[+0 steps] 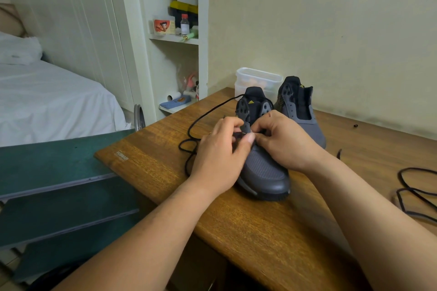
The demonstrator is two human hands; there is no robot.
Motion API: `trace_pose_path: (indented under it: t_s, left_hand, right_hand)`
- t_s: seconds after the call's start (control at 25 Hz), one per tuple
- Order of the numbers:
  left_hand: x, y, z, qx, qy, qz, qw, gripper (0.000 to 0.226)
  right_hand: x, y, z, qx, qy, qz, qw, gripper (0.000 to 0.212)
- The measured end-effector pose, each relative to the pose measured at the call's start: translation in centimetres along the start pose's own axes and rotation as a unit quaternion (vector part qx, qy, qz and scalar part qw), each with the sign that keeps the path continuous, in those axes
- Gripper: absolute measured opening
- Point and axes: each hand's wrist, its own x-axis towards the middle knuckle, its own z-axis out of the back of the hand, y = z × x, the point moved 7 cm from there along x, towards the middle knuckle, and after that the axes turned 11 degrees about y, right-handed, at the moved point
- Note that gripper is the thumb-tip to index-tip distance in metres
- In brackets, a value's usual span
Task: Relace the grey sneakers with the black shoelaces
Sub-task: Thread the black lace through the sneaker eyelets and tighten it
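Note:
A grey sneaker (pixel 264 172) stands on the wooden table (pixel 236 220), toe towards me. My left hand (pixel 220 158) pinches a black shoelace (pixel 208 111) at the sneaker's left eyelet strip; the lace loops away to the left across the table. My right hand (pixel 283 139) is curled over the lower eyelets on the right side, fingertips meeting the left thumb; what it holds is hidden. A second grey sneaker (pixel 305 113) stands behind and to the right, without a lace. Another black shoelace (pixel 416 194) lies loose at the table's right edge.
A clear plastic tub (pixel 257 78) sits against the wall behind the sneakers. A green panel (pixel 59 168) adjoins the table's left side. A bed (pixel 47 101) and a white shelf unit (pixel 179 38) stand further left.

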Motion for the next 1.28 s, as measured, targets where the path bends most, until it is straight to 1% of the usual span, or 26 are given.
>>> trace_pose_path:
  t_s: [0.08, 0.12, 0.2, 0.24, 0.32, 0.36, 0.4, 0.48, 0.56, 0.6, 0.64, 0.68, 0.72, 0.76, 0.8, 0.84, 0.88, 0.92, 1.0, 1.04, 1.08, 1.12, 1.16, 1.28]
  left_hand:
    - [-0.3, -0.4, -0.6, 0.038, 0.047, 0.013, 0.998, 0.05]
    - [-0.5, -0.4, -0.7, 0.063, 0.048, 0.016, 0.997, 0.055]
    - [-0.4, -0.3, -0.3, 0.101, 0.034, 0.025, 0.994, 0.056]
    - [-0.4, -0.3, -0.2, 0.114, 0.03, 0.03, 0.993, 0.056]
    - [-0.5, -0.5, 0.0, 0.143, 0.019, 0.033, 0.989, 0.056]
    - [-0.6, -0.6, 0.1, 0.159, 0.009, 0.031, 0.987, 0.056]
    - [-0.7, -0.8, 0.2, 0.17, 0.002, 0.029, 0.985, 0.055]
    - [-0.9, -0.8, 0.2, 0.177, -0.002, 0.029, 0.984, 0.056]
    - [-0.9, -1.1, 0.3, 0.178, 0.003, 0.032, 0.983, 0.057]
    - [-1.0, -1.2, 0.3, 0.18, 0.005, 0.032, 0.983, 0.057]
    - [-1.0, -1.4, 0.4, 0.185, -0.002, 0.028, 0.982, 0.057]
    - [-1.1, -1.6, 0.5, 0.193, -0.015, 0.026, 0.981, 0.056]
    - [-1.1, -1.5, 0.9, 0.196, -0.039, 0.029, 0.979, 0.053]
    - [-1.3, -1.3, 1.5, 0.189, -0.066, 0.046, 0.979, 0.047]
    - [-1.5, -1.0, 2.1, 0.17, -0.097, 0.068, 0.978, 0.035]
    - [-1.8, -0.8, 2.6, 0.136, -0.123, 0.091, 0.979, 0.02]
    - [-2.2, -0.8, 2.7, 0.091, -0.13, 0.105, 0.982, 0.013]
    - [-2.6, -1.1, 2.4, 0.067, -0.12, 0.108, 0.985, 0.021]
    - [-3.5, -2.4, 1.3, 0.091, -0.076, 0.082, 0.99, 0.037]
    - [-3.8, -2.9, 1.0, 0.102, -0.059, 0.076, 0.99, 0.039]
    - [-4.0, -3.0, 0.7, 0.106, -0.043, 0.085, 0.99, 0.036]
    - [-4.1, -2.6, 0.5, 0.097, -0.032, 0.1, 0.99, 0.03]
    - [-4.1, -2.1, 0.4, 0.079, -0.017, 0.121, 0.989, 0.032]
    - [-3.2, -1.3, -1.1, -0.035, 0.037, 0.132, 0.99, 0.069]
  right_hand:
    - [-0.2, -0.1, 0.0, 0.018, 0.0, -0.007, 1.0, 0.014]
    - [-0.4, -0.2, 0.1, 0.029, 0.002, -0.009, 1.0, 0.013]
    - [-0.7, -0.8, 1.1, 0.07, 0.001, -0.026, 0.997, 0.01]
    - [-0.8, -1.3, 1.8, 0.104, -0.013, -0.043, 0.994, 0.011]
    - [-1.2, -2.4, 3.4, 0.205, -0.075, -0.078, 0.973, 0.013]
    - [-1.3, -3.0, 4.1, 0.284, -0.113, -0.09, 0.948, 0.015]
    - [-1.4, -3.3, 4.6, 0.386, -0.146, -0.086, 0.907, 0.016]
    - [-1.5, -3.8, 6.0, 0.576, -0.191, -0.048, 0.794, 0.016]
    - [-1.6, -4.7, 7.1, 0.697, -0.229, -0.027, 0.679, 0.022]
    - [-1.7, -5.0, 7.3, 0.724, -0.242, -0.03, 0.645, 0.025]
    - [-2.0, -5.1, 7.4, 0.71, -0.249, -0.04, 0.657, 0.028]
    - [-2.2, -5.0, 7.4, 0.63, -0.245, -0.062, 0.734, 0.028]
    - [-2.4, -4.5, 7.3, 0.471, -0.217, -0.091, 0.85, 0.027]
    - [-2.3, -3.8, 6.7, 0.276, -0.161, -0.115, 0.941, 0.025]
    - [-2.2, -2.9, 5.6, 0.115, -0.091, -0.12, 0.982, 0.025]
    - [-2.0, -2.4, 4.4, 0.021, -0.025, -0.119, 0.992, 0.025]
    - [-1.8, -1.9, 3.7, -0.009, 0.017, -0.113, 0.993, 0.025]
    - [-1.7, -1.4, 3.3, -0.018, 0.036, -0.108, 0.993, 0.025]
    - [-1.6, -0.5, 3.3, -0.038, 0.043, -0.111, 0.992, 0.024]
    - [-1.4, -0.3, 3.2, -0.056, 0.05, -0.114, 0.991, 0.024]
    - [-1.3, -0.2, 3.1, -0.075, 0.062, -0.117, 0.988, 0.025]
    - [-1.1, -0.1, 2.9, -0.087, 0.077, -0.118, 0.986, 0.027]
    - [-1.0, -0.1, 2.8, -0.084, 0.087, -0.118, 0.986, 0.027]
    - [-1.3, -0.2, 2.9, 0.006, 0.081, -0.116, 0.99, 0.034]
